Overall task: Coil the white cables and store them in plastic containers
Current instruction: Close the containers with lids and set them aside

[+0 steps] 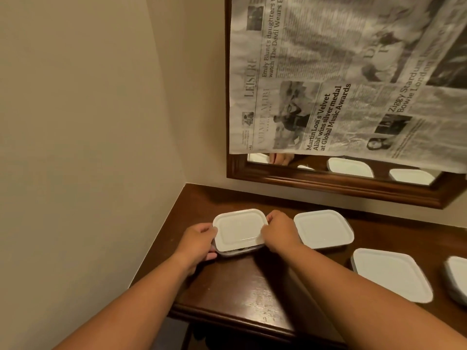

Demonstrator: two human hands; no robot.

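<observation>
Container [236, 250], white lid [239, 229] on, sits at the counter's [252, 286] far-left corner. Left hand [199, 239]: fingers grasp its left side. Right hand [280, 229]: fingers grasp the lid's right edge. Contents: cannot tell. 3 other containers [323, 228] [390, 274] [458, 279] lie rightward, lidded. Newspaper [328, 72] covers the mirror [328, 184].

On my dark wooden desk [242, 286], a square white-lidded plastic container [238, 229] sits between my left hand [199, 242] and right hand [280, 231], three more containers [323, 228] [390, 274] [457, 279] to its right, a brown wood-framed mirror [328, 185] behind.
</observation>
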